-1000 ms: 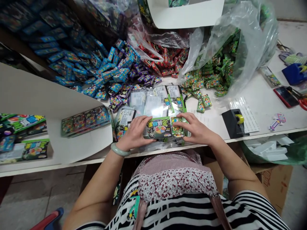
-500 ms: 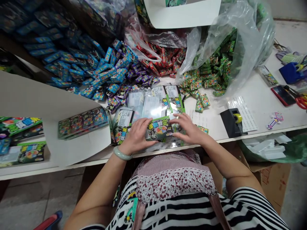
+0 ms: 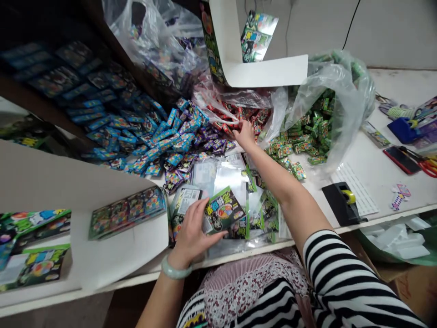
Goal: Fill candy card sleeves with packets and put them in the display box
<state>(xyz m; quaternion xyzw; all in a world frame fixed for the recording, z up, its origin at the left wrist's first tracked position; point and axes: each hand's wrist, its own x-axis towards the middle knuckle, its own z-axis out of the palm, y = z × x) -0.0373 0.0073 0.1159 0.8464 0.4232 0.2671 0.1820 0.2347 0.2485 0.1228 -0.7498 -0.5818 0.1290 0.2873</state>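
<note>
My left hand (image 3: 194,230) grips the left edge of a flat black and green printed bag (image 3: 225,209), tilted above the table's front edge. Its fingers lie along the bag's side, with the thumb near the lower corner. My right hand (image 3: 246,135) is stretched far forward at the pile of small red packets (image 3: 261,117). Its fingers are curled down among them, and what the fingertips hold is hidden. Under the left hand's bag lie more printed bags (image 3: 257,218) and clear plastic sleeves (image 3: 205,175).
Heaps of small blue packets (image 3: 146,139), purple packets (image 3: 213,140) and green packets (image 3: 317,123) lie around, the green ones partly in a clear plastic bag (image 3: 355,105). A black tape dispenser (image 3: 341,205) and a phone (image 3: 402,160) stand right. A curled white card (image 3: 129,255) is left.
My right hand has left the printed bag and reached forward to the red packets. My left hand keeps the bag, now tilted. The view has shifted, so the table sits lower.
</note>
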